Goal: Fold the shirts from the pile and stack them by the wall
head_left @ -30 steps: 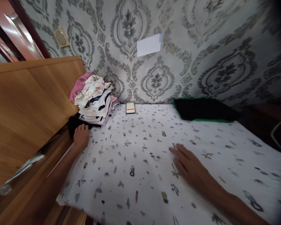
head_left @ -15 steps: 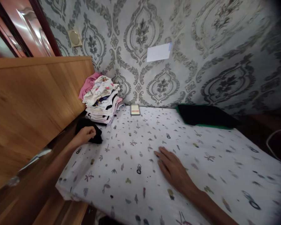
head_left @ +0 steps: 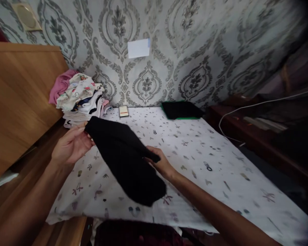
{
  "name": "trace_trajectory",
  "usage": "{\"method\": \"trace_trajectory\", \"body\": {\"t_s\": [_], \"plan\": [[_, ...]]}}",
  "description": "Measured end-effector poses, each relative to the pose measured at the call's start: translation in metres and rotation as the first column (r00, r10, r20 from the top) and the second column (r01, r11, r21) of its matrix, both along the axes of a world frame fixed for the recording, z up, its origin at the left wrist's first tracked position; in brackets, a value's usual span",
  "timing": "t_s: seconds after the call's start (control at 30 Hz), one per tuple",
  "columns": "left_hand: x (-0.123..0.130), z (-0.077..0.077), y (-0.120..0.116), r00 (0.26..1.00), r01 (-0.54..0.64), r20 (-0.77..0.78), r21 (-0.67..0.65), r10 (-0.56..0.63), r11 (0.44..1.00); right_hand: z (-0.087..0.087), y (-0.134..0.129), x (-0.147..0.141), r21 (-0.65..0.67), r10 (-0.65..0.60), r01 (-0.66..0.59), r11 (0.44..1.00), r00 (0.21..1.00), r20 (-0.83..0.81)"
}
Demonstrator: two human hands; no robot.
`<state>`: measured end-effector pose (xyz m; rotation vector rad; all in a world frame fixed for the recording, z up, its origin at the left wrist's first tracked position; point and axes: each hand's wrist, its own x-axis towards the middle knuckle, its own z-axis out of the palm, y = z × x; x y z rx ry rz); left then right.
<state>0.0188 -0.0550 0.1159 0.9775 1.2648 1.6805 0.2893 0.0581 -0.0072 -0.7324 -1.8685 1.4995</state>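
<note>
A black cloth garment [head_left: 125, 160] hangs stretched between my two hands over the bed-like surface with a white printed sheet [head_left: 190, 167]. My left hand [head_left: 73, 145] pinches its upper left corner between thumb and fingers. On the other side, my right hand [head_left: 160, 164] grips a folded edge of it, some fingers hidden behind the fabric. The lower right part droops in a rounded end. What kind of garment it is, I cannot make out. Just behind my left hand stands a stack of folded clothes [head_left: 82, 99], with a pink piece on top.
A small framed card [head_left: 123, 111] stands at the sheet's far edge by the patterned wall. Farther right lies a flat black item with green edging [head_left: 182, 110]. A wooden panel [head_left: 23, 102] borders the left. At the right, a white cable [head_left: 227, 116] loops over dark furniture.
The black garment has come up from beside the clothes stack and is now spread between both hands. My right hand has left the sheet to grip it. The view has turned right.
</note>
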Motion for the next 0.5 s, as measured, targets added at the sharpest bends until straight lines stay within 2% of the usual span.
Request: {"method": "trace_trajectory", "body": {"t_s": [0.1,0.17,0.23,0.27,0.33,0.4,0.47,0.5], "plan": [[-0.032,-0.032,-0.002,0.993,-0.055,-0.112,-0.221,0.031,0.974,0.000,0.007,0.006,-0.187,-0.082,0.066,0.980,0.994,-0.076],[-0.052,-0.057,-0.007,0.972,-0.157,-0.221,-0.367,0.078,0.917,-0.002,0.010,0.009,-0.247,-0.138,0.112,0.963,0.987,-0.088],[-0.065,-0.079,-0.014,0.918,-0.285,-0.377,-0.406,0.124,0.868,-0.006,0.011,0.011,-0.275,-0.164,0.135,0.952,0.983,-0.082],[-0.067,-0.087,-0.019,0.874,-0.321,-0.470,-0.371,0.122,0.872,-0.010,0.010,0.010,-0.289,-0.161,0.132,0.948,0.984,-0.077],[-0.064,-0.095,-0.026,0.749,-0.263,-0.661,-0.247,0.037,0.933,-0.017,0.009,0.009,-0.290,-0.127,0.106,0.951,0.990,-0.054],[-0.053,-0.096,-0.031,0.542,-0.083,-0.834,-0.170,-0.099,0.982,-0.024,0.009,0.006,-0.223,-0.091,0.089,0.971,0.996,0.001],[-0.038,-0.095,-0.030,0.311,0.065,-0.929,-0.189,-0.200,0.980,-0.030,0.010,0.003,-0.078,-0.118,0.126,0.989,0.988,0.097],[-0.032,-0.095,-0.028,0.221,0.101,-0.947,-0.215,-0.232,0.971,-0.033,0.010,0.001,0.010,-0.159,0.159,0.987,0.976,0.149]]}}
